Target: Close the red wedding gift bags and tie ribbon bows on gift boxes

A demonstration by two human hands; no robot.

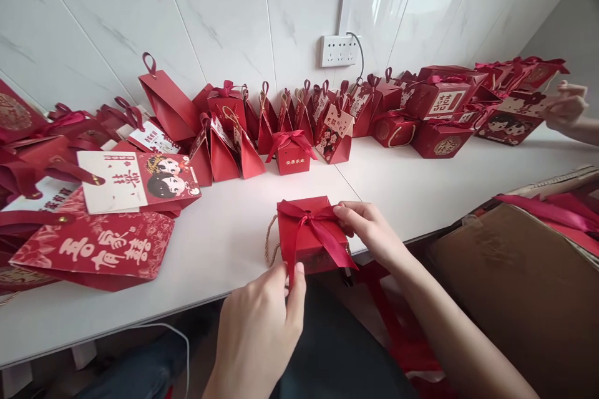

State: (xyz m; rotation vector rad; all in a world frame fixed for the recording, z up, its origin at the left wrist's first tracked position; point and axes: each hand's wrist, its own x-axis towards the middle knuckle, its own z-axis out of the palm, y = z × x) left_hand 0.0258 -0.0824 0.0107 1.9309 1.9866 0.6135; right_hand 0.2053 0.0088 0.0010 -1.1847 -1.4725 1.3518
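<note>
A small red gift box (286, 234) sits at the table's front edge, partly overhanging it. A red satin ribbon (322, 237) is tied in a bow across its top, and a twisted cord handle (271, 243) sticks out on its left. My left hand (262, 324) is closed in front of the box, pinching a ribbon end between thumb and fingers. On the other side, my right hand (372, 227) pinches the ribbon near the box's right corner. Just behind stands a small red box with a bow (292, 159).
Red gift boxes (224, 149) line the tiled wall. Flat-looking printed boxes (135, 181) pile up at left, more boxes (442, 137) at right. A cardboard carton (505, 280) stands front right. Another person's hand (568, 103) shows at far right. A power socket (340, 51) is on the wall.
</note>
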